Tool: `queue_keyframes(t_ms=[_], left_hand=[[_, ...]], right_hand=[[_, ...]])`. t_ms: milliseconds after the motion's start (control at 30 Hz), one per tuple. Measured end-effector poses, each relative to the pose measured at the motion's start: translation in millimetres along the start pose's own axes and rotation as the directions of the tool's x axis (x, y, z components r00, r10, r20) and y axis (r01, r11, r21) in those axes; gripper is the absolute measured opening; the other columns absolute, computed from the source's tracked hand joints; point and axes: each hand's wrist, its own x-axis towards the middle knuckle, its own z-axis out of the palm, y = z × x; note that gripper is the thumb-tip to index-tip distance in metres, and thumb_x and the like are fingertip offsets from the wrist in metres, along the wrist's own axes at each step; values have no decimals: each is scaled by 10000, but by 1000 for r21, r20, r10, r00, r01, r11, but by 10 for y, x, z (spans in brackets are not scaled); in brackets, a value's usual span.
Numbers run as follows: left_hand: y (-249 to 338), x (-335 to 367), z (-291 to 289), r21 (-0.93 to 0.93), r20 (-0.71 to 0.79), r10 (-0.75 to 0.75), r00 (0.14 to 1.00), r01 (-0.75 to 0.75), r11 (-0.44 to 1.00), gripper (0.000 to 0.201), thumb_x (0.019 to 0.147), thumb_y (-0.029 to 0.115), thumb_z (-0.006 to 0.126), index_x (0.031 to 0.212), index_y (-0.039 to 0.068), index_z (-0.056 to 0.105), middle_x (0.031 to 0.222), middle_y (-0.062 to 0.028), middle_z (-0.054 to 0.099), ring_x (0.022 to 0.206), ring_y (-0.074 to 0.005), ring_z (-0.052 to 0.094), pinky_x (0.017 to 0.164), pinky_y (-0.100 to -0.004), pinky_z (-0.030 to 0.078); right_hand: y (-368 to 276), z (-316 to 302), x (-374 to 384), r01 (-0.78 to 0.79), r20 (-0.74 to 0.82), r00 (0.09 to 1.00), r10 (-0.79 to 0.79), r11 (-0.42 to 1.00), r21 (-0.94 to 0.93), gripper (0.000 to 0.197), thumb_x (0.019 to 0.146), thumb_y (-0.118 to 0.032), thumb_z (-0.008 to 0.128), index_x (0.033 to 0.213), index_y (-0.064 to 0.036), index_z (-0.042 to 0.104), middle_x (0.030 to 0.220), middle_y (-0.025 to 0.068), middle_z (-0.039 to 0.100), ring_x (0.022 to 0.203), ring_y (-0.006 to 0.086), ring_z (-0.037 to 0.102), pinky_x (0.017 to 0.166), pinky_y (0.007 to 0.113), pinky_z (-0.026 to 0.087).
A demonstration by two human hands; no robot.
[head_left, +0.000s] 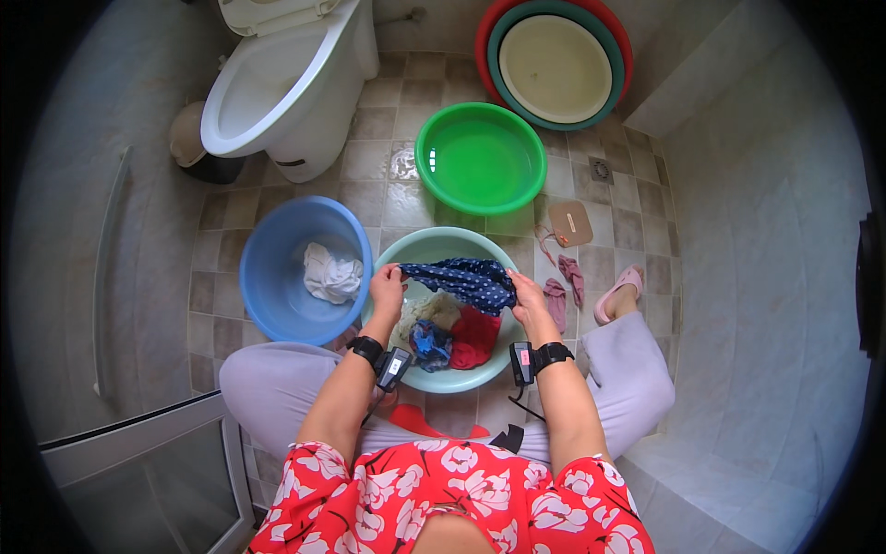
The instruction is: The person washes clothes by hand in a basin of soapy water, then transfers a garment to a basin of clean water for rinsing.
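A dark blue cloth with white dots is stretched between my two hands above the pale green basin. My left hand pinches its left end near the basin's left rim. At the other end, my right hand grips the bunched fabric by the right rim. Below the cloth, a red garment, a blue patterned garment and a cream-coloured cloth lie in the basin. Part of them is hidden under the dotted cloth. Both my wrists wear black straps with small devices.
A blue basin holding a white cloth stands left. Beyond is a bright green basin with liquid; stacked basins lean at the back. Pink socks and a brown lid-like piece lie right. A toilet stands far left.
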Motion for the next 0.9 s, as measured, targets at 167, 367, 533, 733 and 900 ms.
queue_keyframes(t_ms=[167,367,533,733,900], left_hand=[[-136,42,-192,15,-95,-179,979,181,983,232,903,111,552,1123,38,570,973,-88,641,882,-192,636,707,-324,508],[-10,-353,181,423,424,185,887,-374,825,615,717,129,753,1274,58,503,1201,-160,586,1071,-278,582,902,-386,471],[313,-600,397,238,522,358,774,-535,811,587,754,93,722,1293,54,492,1145,-126,622,1019,-206,602,879,-335,476],[411,-379,303,220,330,277,903,-358,907,199,875,75,568,1030,-19,648,937,-42,665,892,-95,583,801,-235,458],[426,-44,1,221,155,157,975,-189,957,167,862,70,482,955,20,610,784,7,573,718,-101,524,664,-235,436]], right_hand=[[-33,217,-41,-126,42,992,120,971,203,190,903,-157,618,1025,-14,640,877,78,678,748,191,653,678,344,554],[-60,592,-419,-161,76,984,162,987,-11,188,883,-107,632,1056,-33,636,992,69,671,902,176,641,770,341,545],[-298,877,-706,-130,283,948,147,988,-77,291,861,-109,667,1132,-18,612,1026,76,661,902,156,639,784,302,539],[-557,649,-619,48,210,978,4,969,-243,383,807,9,678,1179,-15,591,954,57,650,802,139,637,700,279,552],[-675,364,-542,41,52,998,-28,964,-263,293,812,-60,691,1101,-51,645,891,32,658,679,89,604,569,238,496]])
